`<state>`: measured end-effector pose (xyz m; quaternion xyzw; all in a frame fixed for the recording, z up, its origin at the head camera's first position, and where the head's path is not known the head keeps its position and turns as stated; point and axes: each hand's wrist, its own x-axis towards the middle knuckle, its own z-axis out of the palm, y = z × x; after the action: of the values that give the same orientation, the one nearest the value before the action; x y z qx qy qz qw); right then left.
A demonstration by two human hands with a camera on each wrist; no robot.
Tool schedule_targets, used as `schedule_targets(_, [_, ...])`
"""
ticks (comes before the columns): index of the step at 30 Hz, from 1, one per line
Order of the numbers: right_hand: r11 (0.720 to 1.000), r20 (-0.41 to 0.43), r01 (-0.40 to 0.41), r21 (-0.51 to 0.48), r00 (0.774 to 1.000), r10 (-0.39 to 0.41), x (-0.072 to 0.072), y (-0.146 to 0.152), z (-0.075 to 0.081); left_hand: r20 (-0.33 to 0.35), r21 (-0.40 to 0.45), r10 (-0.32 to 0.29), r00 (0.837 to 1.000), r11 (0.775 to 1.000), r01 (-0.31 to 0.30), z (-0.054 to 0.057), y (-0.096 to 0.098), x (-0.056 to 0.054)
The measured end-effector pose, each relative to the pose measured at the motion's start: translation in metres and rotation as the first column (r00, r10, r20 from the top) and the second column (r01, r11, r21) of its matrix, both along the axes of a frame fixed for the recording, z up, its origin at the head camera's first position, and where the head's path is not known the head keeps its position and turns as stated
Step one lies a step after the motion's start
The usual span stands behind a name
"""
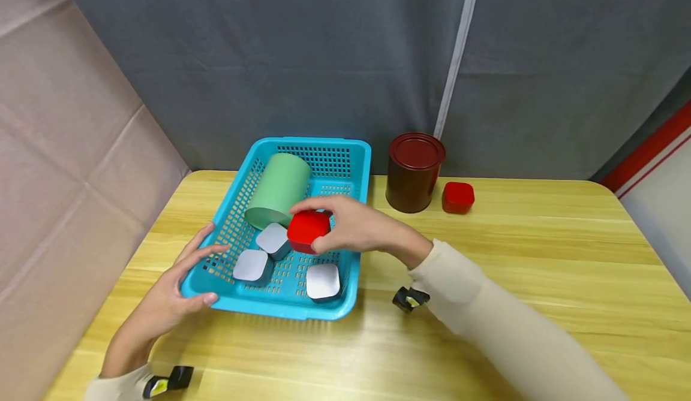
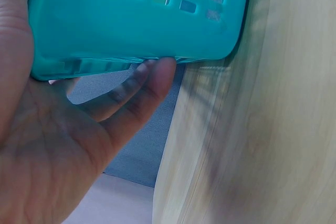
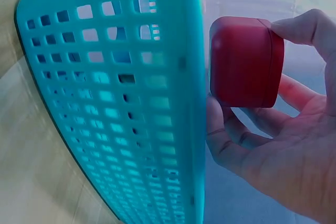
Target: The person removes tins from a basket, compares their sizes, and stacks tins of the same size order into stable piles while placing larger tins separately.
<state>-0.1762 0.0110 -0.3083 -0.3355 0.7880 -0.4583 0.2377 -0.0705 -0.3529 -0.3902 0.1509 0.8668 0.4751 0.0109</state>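
A: Lower left, near side?
B: The blue basket (image 1: 291,311) is being steadied by the left hand (image 1: 162,298), thumb and fingers being spread around its corner.
A: Lower centre?
B: Three silver-topped blocks (image 1: 252,265) are being held inside.
A: Frame centre?
B: The red box (image 1: 308,233) is being pinched between thumb and fingers of the right hand (image 1: 358,226), above rim level, over the basket.
A: Good handling?
B: If it's being set down, a level, low release is probably being called for, over bare floor between blocks; rim knocks are being risked.
A: Farther up?
B: The green cylinder (image 1: 281,182) is being seen on its side, upper left of the basket; a dark red can (image 1: 415,176) and a second red box (image 1: 457,197) are being noted right of centre.
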Motion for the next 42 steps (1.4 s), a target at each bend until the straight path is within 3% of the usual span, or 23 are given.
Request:
schedule_targets(15, [0.997, -0.014, 0.072, -0.004, 0.997, -0.072, 0.003, 0.037, 0.005, -0.018, 0.002, -0.019, 1.0, 1.0, 0.019, 0.004, 0.005, 0.002])
schedule_targets(34, [0.993, -0.051, 0.121, 0.014, 0.991, -0.12, 0.004, 0.119, 0.004, 0.001, -0.002, 0.002, 1.0, 1.0, -0.002, 0.001, 0.002, 0.001])
schedule_targets(42, [0.989, -0.013, 0.147, -0.005, 0.989, -0.147, 0.001, 0.156, -0.002, -0.009, -0.025, 0.01, 1.0, 1.0, -0.01, -0.001, 0.0, 0.0])
